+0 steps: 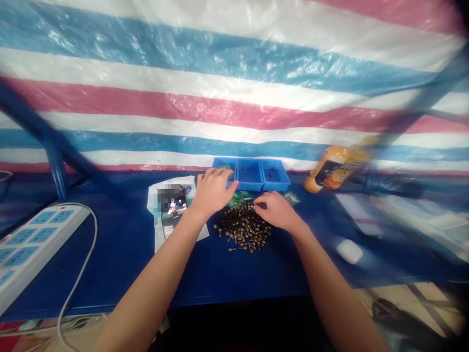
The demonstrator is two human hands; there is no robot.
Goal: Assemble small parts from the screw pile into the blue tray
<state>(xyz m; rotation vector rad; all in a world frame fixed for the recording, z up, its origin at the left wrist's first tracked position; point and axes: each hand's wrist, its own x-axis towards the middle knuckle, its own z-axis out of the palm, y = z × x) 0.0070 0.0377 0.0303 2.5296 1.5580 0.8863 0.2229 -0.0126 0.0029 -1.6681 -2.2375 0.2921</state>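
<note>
My left hand (213,191) is open, fingers stretched over the left one of three joined blue bins (250,177), partly hiding it. The thumb stands apart, near some green packets (240,197). My right hand (276,210) is closed, its thumb and fingertips drawn together at the upper right of a pile of small dark and brass-coloured screws (245,227). What lies between those fingertips is too small to make out. A few tiny dark pieces lie in the middle and right bins.
Left of the pile, a phone (174,208) rests on white paper (200,232). A white power strip (44,234) with its cable lies far left. Orange bottles (326,168), a white rounded object (350,251) and blurred flat packs (410,222) are on the right of the blue table (242,276).
</note>
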